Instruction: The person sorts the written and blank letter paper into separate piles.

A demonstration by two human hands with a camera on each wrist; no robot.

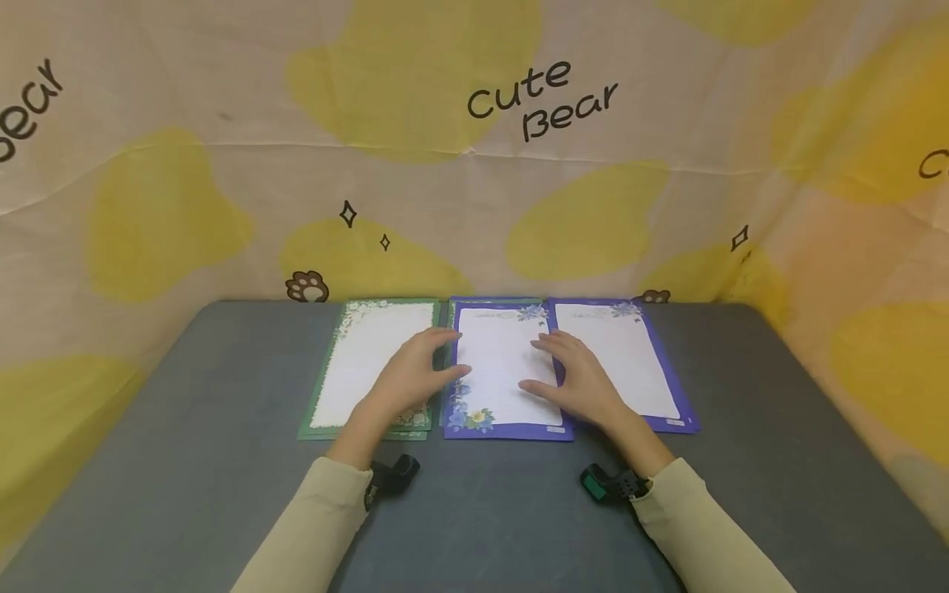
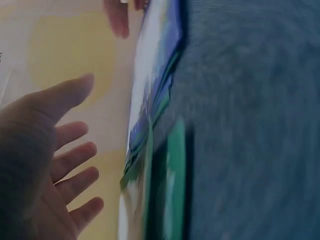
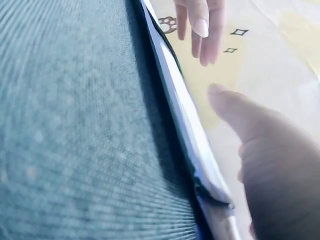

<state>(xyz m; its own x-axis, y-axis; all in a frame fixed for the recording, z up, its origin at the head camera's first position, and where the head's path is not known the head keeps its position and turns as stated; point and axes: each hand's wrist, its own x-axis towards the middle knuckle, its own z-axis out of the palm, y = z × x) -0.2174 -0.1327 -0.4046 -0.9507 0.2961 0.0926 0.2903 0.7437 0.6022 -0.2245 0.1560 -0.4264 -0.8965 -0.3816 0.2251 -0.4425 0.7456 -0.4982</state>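
In the head view, a purple-bordered sheet of stationery paper (image 1: 498, 371) with blue and yellow flowers lies in the middle, on top of green-edged sheets. Above its left side is my left hand (image 1: 412, 372), fingers and thumb spread and gently bent. My right hand (image 1: 580, 377) faces it over the right side, thumb apart from the fingers. Neither hand holds anything, and in the left wrist view a gap separates my left hand (image 2: 45, 165) from the paper edges. Green-bordered paper (image 1: 356, 358) lies to the left, and another purple-bordered sheet (image 1: 619, 362) to the right.
The papers lie in a row near the far edge of a dark grey table (image 1: 474, 511). Behind it hangs a pale cloth (image 1: 415, 99) with yellow patches and printed lettering. Each wrist wears a black camera strap (image 1: 393, 476).
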